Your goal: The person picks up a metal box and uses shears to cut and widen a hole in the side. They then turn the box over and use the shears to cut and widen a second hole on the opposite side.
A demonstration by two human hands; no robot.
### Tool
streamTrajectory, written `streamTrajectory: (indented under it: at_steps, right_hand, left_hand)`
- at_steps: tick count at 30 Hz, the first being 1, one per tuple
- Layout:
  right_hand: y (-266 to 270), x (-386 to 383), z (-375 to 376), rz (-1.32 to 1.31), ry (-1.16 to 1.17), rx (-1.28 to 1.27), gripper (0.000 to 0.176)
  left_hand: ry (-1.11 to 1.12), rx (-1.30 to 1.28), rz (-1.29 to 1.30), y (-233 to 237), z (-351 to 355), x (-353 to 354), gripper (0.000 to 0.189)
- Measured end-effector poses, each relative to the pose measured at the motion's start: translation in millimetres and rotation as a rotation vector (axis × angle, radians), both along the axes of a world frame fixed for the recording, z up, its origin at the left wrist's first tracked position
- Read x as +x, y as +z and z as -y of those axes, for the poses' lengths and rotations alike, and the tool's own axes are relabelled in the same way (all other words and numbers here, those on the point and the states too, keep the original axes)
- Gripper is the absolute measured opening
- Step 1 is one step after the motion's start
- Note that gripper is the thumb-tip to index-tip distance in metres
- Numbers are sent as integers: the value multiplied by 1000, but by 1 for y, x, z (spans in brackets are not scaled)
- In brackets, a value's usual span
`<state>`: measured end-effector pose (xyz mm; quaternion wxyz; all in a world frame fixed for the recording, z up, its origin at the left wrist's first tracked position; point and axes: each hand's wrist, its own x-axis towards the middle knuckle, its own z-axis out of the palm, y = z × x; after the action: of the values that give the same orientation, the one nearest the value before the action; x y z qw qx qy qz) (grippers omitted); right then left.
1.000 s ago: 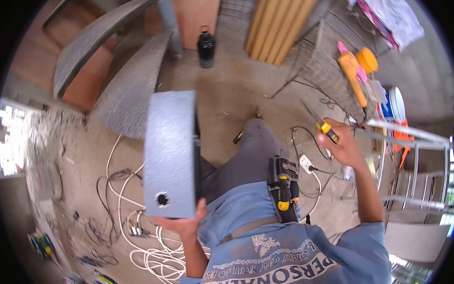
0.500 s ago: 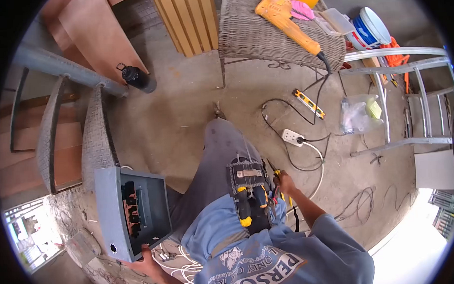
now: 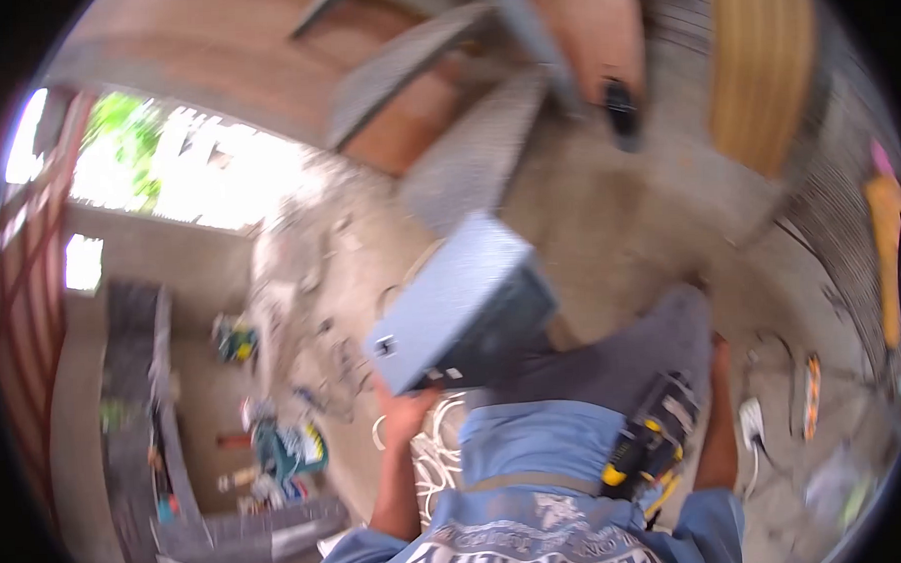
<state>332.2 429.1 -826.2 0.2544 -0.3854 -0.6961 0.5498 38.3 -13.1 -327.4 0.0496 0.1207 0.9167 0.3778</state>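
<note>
My left hand (image 3: 405,404) is closed on the lower corner of a grey metal electrical box (image 3: 451,296), tilted beside my leg. The box's smooth outer face is turned up, with a small hole near one corner; its inside is hidden. My right hand (image 3: 719,352) hangs low by my thigh, its fingers blurred and partly hidden, so what it holds does not show. Between that arm and my waist sits a belt tool pouch (image 3: 663,413) with black-and-yellow tool handles (image 3: 631,464).
Metal stair treads (image 3: 476,166) stand above the box, with a black bottle (image 3: 620,112) beyond. White cable (image 3: 438,446) lies coiled by my left arm. A power strip (image 3: 752,422) and spirit level (image 3: 812,398) lie at right; bottles and tools (image 3: 283,451) sit at left.
My view has swung left. The box has turned, hiding its open side. My right hand, earlier on a yellow-handled tool by the pouch, has moved down beside my thigh.
</note>
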Motion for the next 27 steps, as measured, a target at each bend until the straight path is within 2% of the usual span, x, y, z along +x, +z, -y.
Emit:
streamTrajectory:
  at_steps: [1,2,4,7,8,10,11,14,16,21,25,26,27]
  right_hand:
    - [3,-11,-1,62,98,-86,36]
    - [25,-19,0,147,155,85,34]
    - [53,-21,-11,122,197,-91,33]
    - [-16,-14,-26,45,174,-67,30]
    - [1,-16,-29,40,195,-53,30]
    - [61,-21,-29,374,367,218,27]
    - [61,-22,-31,370,380,244,27]
    - [73,-23,-29,369,300,171,29]
    - [89,-29,-18,116,232,-72,33]
    - [119,-51,-38,160,89,-57,32]
    - [111,-49,-42,201,-75,-103,32]
    - [69,-39,-81,206,-81,-104,32]
    - [32,-28,-106,376,62,-225,34]
  left_hand:
    - [-19,117,76,21,-18,3,67]
    - [6,166,74,7,-7,0,71]
    - [29,97,44,5,-6,0,74]
    - [35,251,140,15,-21,11,75]
    - [55,266,131,19,-26,13,75]
    - [-129,126,-166,24,-35,15,76]
    - [-119,157,-106,24,-37,16,78]
    - [-113,271,-17,23,-40,18,81]
    - [-85,334,-42,23,-44,19,81]
    - [-69,475,61,19,-37,24,85]
    - [-123,405,-17,12,-30,23,90]
    - [-145,389,-31,9,-29,23,92]
    - [-171,373,-45,7,-30,22,95]
